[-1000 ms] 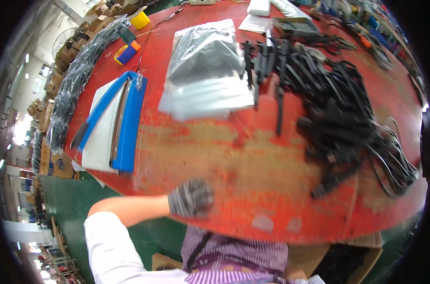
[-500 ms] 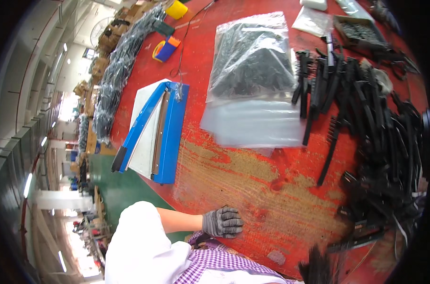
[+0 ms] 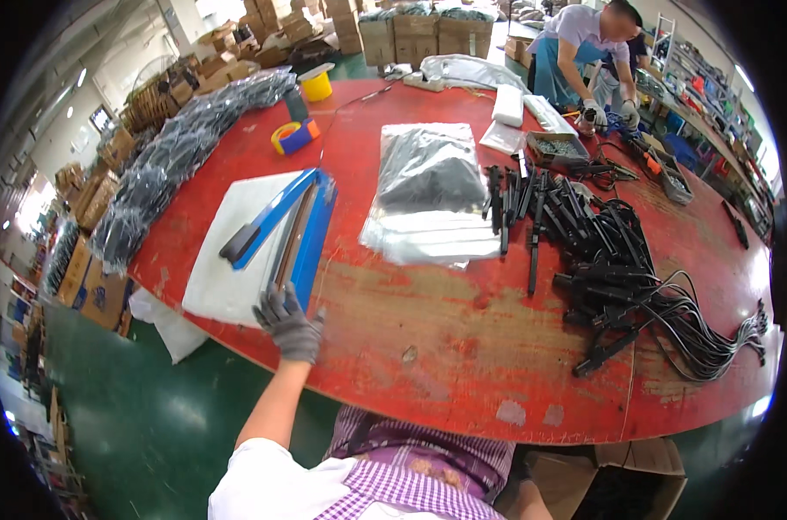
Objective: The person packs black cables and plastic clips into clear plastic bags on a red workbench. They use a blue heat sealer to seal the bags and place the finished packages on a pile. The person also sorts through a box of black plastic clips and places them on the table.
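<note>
My left hand (image 3: pixel 291 328), in a grey glove, rests with fingers spread at the near end of a blue bag sealer (image 3: pixel 311 256). The sealer's lever with its black handle (image 3: pixel 240 244) stands raised, and a white foam sheet (image 3: pixel 224 230) lies beneath. To the right is a stack of transparent plastic bags (image 3: pixel 424 230), with dark contents showing in the upper part. Down by my apron at the lower edge, my right hand (image 3: pixel 518 478), dark-gloved, is mostly hidden beside my body; its fingers do not show.
Black brush-like tools (image 3: pixel 575 221) and bundled cords (image 3: pixel 710 342) are heaped on the right. A tape dispenser (image 3: pixel 295 137) and yellow tub (image 3: pixel 316 85) stand far left, near wrapped packs (image 3: pixel 163 178). A cardboard box (image 3: pixel 562 481) sits below the table; a co-worker (image 3: pixel 580 52) stands across.
My left hand has gone from lying curled at the table edge to the sealer's near end, its fingers now spread. The view has swung, bringing the co-worker and part of my right arm into sight.
</note>
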